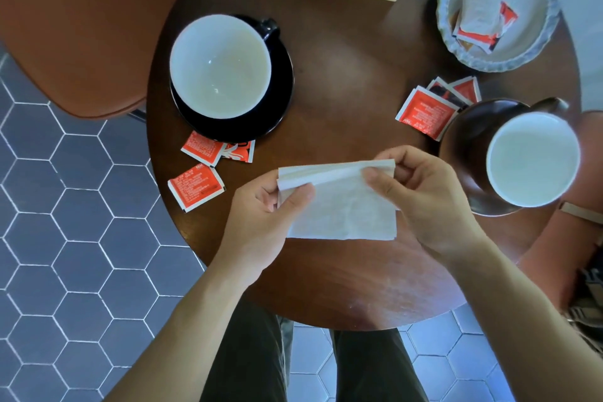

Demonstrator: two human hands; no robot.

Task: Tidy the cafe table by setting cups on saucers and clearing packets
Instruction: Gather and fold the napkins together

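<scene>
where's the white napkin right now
In the head view, the white napkin is held over the table's near edge, pinched between the left hand and right hand.

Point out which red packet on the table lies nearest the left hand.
The lone red packet at the table's near-left edge, just left of the left hand. The others lie farther off, tucked by the black saucer or beside the right cup.

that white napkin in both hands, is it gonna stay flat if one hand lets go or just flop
Probably flop. The napkin looks thin and creased, and its top edge already folds over between the left hand and the right hand, so it seems limp. It likely weighs very little, so a light pinch should hold it, though a draught might lift it off the table.
</scene>
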